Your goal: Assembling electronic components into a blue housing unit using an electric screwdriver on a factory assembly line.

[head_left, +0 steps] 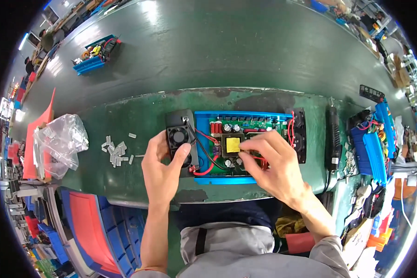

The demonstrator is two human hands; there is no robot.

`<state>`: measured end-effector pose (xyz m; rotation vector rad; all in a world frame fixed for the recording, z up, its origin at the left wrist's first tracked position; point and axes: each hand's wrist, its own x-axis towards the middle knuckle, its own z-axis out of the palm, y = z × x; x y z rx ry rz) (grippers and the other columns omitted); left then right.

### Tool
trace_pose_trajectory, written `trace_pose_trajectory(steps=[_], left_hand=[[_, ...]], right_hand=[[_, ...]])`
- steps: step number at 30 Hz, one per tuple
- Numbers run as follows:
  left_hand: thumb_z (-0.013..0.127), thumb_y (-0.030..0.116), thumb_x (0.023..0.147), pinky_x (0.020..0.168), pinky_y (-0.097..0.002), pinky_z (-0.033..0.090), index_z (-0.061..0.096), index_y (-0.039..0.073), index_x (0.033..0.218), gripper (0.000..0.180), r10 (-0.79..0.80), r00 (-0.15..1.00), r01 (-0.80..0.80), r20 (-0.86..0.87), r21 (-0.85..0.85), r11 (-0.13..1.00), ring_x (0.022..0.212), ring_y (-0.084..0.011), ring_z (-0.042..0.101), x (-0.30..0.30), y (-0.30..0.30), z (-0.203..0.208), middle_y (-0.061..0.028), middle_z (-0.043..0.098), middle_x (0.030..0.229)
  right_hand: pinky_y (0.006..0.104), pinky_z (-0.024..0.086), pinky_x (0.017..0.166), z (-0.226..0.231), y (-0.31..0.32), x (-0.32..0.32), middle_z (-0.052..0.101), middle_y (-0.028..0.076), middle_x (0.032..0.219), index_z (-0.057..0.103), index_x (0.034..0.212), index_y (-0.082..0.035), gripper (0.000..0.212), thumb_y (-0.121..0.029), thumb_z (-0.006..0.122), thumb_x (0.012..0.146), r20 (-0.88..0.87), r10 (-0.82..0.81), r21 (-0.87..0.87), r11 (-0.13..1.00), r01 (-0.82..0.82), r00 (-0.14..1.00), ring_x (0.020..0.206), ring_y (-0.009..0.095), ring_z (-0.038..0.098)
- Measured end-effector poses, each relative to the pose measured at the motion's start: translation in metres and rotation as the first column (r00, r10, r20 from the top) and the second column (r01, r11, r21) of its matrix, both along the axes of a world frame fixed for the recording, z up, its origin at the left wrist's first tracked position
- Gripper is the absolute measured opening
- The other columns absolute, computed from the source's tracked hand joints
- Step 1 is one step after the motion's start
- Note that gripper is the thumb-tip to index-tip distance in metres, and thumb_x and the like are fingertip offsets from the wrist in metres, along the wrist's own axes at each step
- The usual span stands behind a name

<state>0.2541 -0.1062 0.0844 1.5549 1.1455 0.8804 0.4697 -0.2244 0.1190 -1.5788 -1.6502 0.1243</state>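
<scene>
An electronic unit with a blue metal housing lies open before me, its green circuit board showing. My left hand is wrapped round a black end panel carrying small fans, the thumb on its near part. Red and black wires run from this panel to the board. Over the board, my right hand pinches with thumb and forefinger just beside the yellow-topped transformer; whatever is between the fingertips is too small to make out. Another black end panel stands at the housing's right end.
Small silvery pieces lie loose on the left, near a clear plastic bag of similar pieces. On the right are a black corded electric screwdriver and more blue-housed units. Another opened unit sits on the far bench.
</scene>
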Motion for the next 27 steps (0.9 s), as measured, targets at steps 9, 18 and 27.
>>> trace_pose_trajectory(steps=[9, 18, 27], left_hand=[[0.076, 0.004, 0.088, 0.087, -0.0266, 0.053, 0.053, -0.005, 0.123, 0.043, 0.040, 0.922, 0.025, 0.384, -0.164, 0.986, 0.098, -0.0135, 0.066, -0.001, 0.002, -0.018, -0.0118, 0.070, 0.110], [0.075, 0.001, 0.086, 0.087, -0.0283, 0.053, 0.051, -0.004, 0.124, 0.046, -0.004, 0.939, 0.038, 0.345, -0.094, 0.995, 0.097, -0.0143, 0.067, 0.008, 0.018, -0.006, -0.0130, 0.070, 0.110], [0.079, 0.008, 0.083, 0.086, -0.0352, 0.055, 0.060, 0.001, 0.125, 0.046, -0.204, 0.970, 0.088, 0.136, 0.584, 0.807, 0.097, -0.0303, 0.070, 0.029, 0.038, -0.005, -0.0165, 0.069, 0.119]], right_hand=[[0.0397, 0.052, 0.075, -0.010, 0.069, -0.027, 0.062, 0.010, 0.084, 0.066, 0.098, -0.004, 0.028, -0.011, 0.077, 0.073, 0.308, 0.123, -0.026, 0.992, -0.121, 0.943, 0.084, 0.030, 0.061], [0.0437, 0.054, 0.071, -0.019, 0.084, -0.027, 0.067, 0.015, 0.086, 0.067, 0.103, -0.003, 0.022, -0.008, 0.070, 0.082, 0.254, 0.054, -0.097, 0.995, -0.030, 0.966, 0.081, 0.033, 0.066], [0.0452, 0.051, 0.069, -0.021, 0.076, -0.026, 0.064, 0.016, 0.089, 0.066, 0.105, -0.001, 0.022, -0.003, 0.069, 0.083, 0.142, -0.077, -0.125, 0.988, 0.095, 0.987, 0.078, 0.036, 0.065]])
